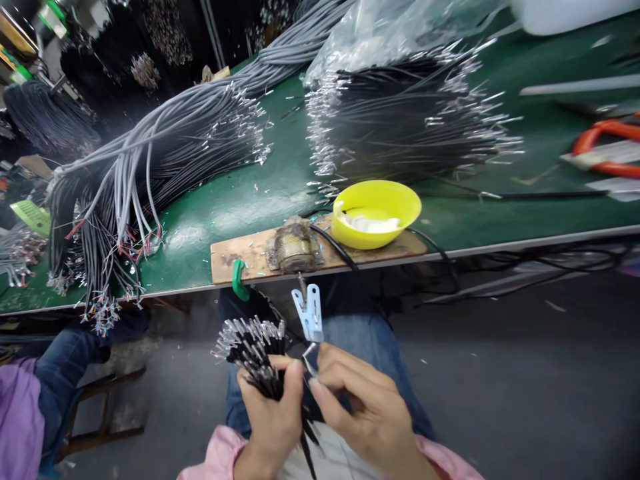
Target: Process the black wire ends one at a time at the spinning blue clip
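Note:
My left hand [273,407] is closed round a bundle of thin black wires [253,347] whose bare silver tips fan up and left. Close beside it, my right hand [357,403] pinches a single wire tip [309,357] between thumb and forefinger, just under a pale blue clip [310,312] that hangs from a metal block [294,245] on a wooden board [240,257]. A yellow bowl [377,200] with white paste stands on that board's right end. Both hands are over my lap, below the table edge.
The green table [260,193] carries a heap of grey cables [165,147] on the left and a stack of black wires [400,120] under clear plastic at the back. Red-handled pliers [600,150] lie at far right. Another person's knee [60,360] shows at lower left.

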Available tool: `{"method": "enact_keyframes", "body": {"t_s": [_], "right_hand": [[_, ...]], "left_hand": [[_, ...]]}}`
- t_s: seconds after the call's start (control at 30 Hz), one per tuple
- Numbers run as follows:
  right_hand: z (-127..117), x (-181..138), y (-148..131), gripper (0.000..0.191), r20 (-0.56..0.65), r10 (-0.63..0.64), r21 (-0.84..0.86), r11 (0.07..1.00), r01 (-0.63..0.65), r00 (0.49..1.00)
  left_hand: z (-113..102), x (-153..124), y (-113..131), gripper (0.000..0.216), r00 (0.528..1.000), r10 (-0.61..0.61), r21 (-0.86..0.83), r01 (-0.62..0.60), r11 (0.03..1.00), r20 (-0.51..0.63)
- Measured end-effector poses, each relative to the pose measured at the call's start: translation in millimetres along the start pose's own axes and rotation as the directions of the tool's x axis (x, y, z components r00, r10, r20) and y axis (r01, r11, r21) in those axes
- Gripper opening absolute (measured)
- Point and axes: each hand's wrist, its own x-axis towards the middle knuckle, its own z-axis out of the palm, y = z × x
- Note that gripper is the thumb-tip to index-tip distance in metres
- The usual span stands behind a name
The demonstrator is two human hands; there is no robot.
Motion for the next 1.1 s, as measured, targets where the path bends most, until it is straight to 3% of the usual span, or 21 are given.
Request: {"method": "enact_keyframes", "body": {"t_s": [0.13,0.2,0.33,0.53,0.6,0.67,0.73,0.83,0.93,1.0,1.1], "right_hand": [[1.2,-1.9,2.4,0.021,-0.178,0.143,0.013,0.99,-0.143,0.974],[0.9,-0.9,4.0,0.014,-0.159,0.202,0.004,0.979,-0.204,0.966],[0.6,0.5,3.1,0.018,-0.073,0.164,-0.006,0.986,-0.165,0.984],[0.6,-2.4,4.2,0.023,-0.075,-0.008,-0.199,0.98,-0.007,0.997],[-1.6,-2.1,6.0,0.024,-0.056,0.0,-0.153,0.988,-0.009,0.998],[-4.6,-1.9,7.0,0.028,0.028,0.117,0.033,0.993,-0.117,0.993],[-6.7,-3.0,7.2,0.035,0.166,0.278,0.286,0.905,-0.316,0.946],[-5.5,-7.5,7.3,0.042,0.385,0.476,0.564,0.557,-0.61,0.791],[-1.0,-11.4,10.3,0.043,0.524,0.592,0.607,0.245,-0.756,0.612],[0.8,-12.3,14.4,0.043,0.54,0.637,0.583,0.189,-0.79,0.551],[-0.6,-11.8,21.2,0.042,0.422,0.697,0.555,0.307,-0.773,0.579]], "left_hand": [[-1.3,5.9,2.5,0.029,0.99,0.134,0.013,-0.133,0.991,-0.042],[-2.0,4.8,3.8,0.031,0.991,0.133,-0.014,-0.133,0.991,-0.004],[-2.2,1.3,6.6,0.031,0.987,0.056,-0.054,-0.048,0.997,0.152],[3.1,5.5,6.5,0.049,0.971,-0.108,-0.156,0.143,0.977,0.213],[2.5,7.1,3.6,0.045,0.958,-0.121,-0.24,0.185,0.953,0.259],[-0.4,8.1,0.4,0.041,0.932,-0.142,-0.309,0.25,0.918,0.332],[-4.0,9.1,-2.1,0.041,0.882,-0.139,-0.36,0.321,0.876,0.45],[-7.6,11.1,-5.1,0.042,0.822,-0.034,-0.422,0.328,0.845,0.569],[-8.6,13.2,-8.6,0.044,0.826,-0.003,-0.405,0.28,0.87,0.564],[-9.3,13.9,-10.8,0.046,0.832,-0.024,-0.361,0.267,0.893,0.555],[-11.5,13.0,-11.9,0.045,0.846,-0.065,-0.313,0.267,0.911,0.53]]}}
